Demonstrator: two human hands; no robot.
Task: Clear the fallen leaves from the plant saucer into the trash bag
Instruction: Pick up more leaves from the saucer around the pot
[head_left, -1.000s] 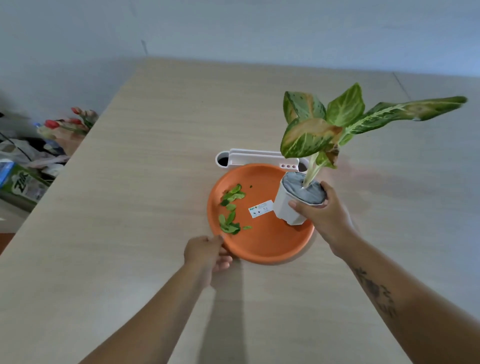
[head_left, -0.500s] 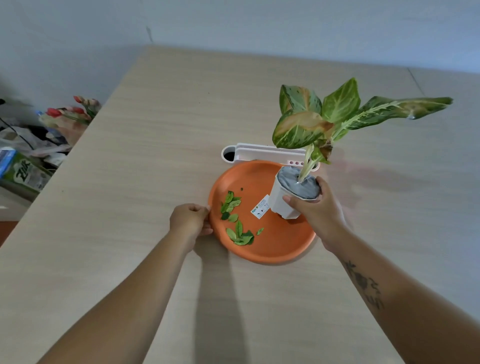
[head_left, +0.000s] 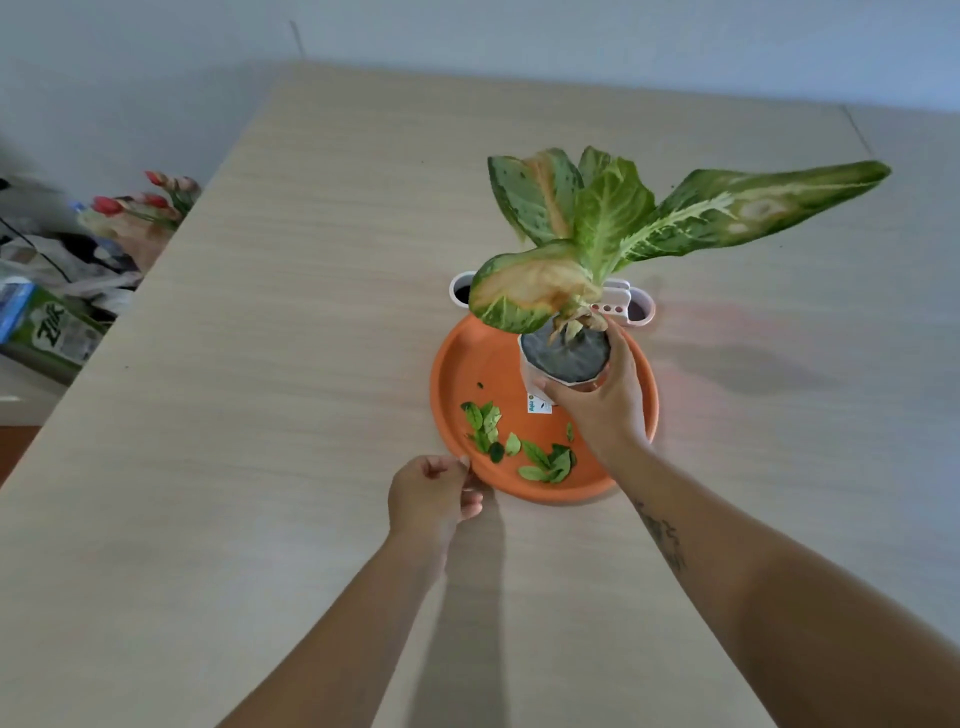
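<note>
An orange plant saucer (head_left: 470, 364) lies on the wooden table (head_left: 260, 415). Several small green fallen leaves (head_left: 514, 449) are scattered in its near half, beside a white label. My right hand (head_left: 605, 402) grips the white plant pot (head_left: 563, 358), which holds a plant with large variegated leaves (head_left: 613, 223) and appears raised above the saucer. My left hand (head_left: 434, 496) pinches the saucer's near-left rim. No trash bag is clearly visible.
A white oblong holder (head_left: 631, 306) with round openings lies just behind the saucer. Off the table's left edge are tulips (head_left: 145, 200), plastic bags and a green carton (head_left: 49, 332). A wall runs behind the table.
My right hand has lifted the pot higher and toward me, and the plant has turned. My left hand has slid along the saucer's rim toward its near side. The leaves have shifted in the saucer.
</note>
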